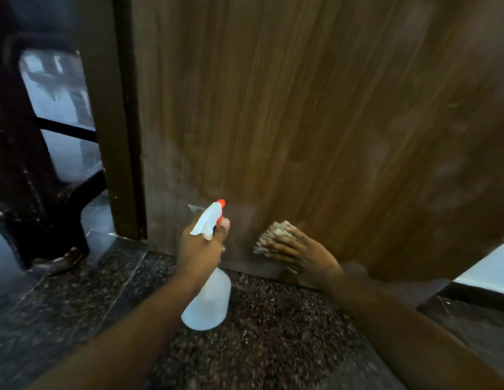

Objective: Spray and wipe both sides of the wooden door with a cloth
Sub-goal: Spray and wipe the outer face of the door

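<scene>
Left hand (200, 246) grips spray bottle (208, 302); right hand (298, 250), fingers flat, presses cloth (273, 235) on wooden door (315, 108) near its 6 o'clock edge, 3 o'clock of bottle. Best: firm overlapping strokes along grain.

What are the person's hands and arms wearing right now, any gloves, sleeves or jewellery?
Nothing visible. The left hand and right hand are bare: no gloves, no rings I can make out. The left forearm and right forearm are bare too, with no sleeve, watch or bracelet in view. The picture is blurred, so small items could be missed.
</scene>
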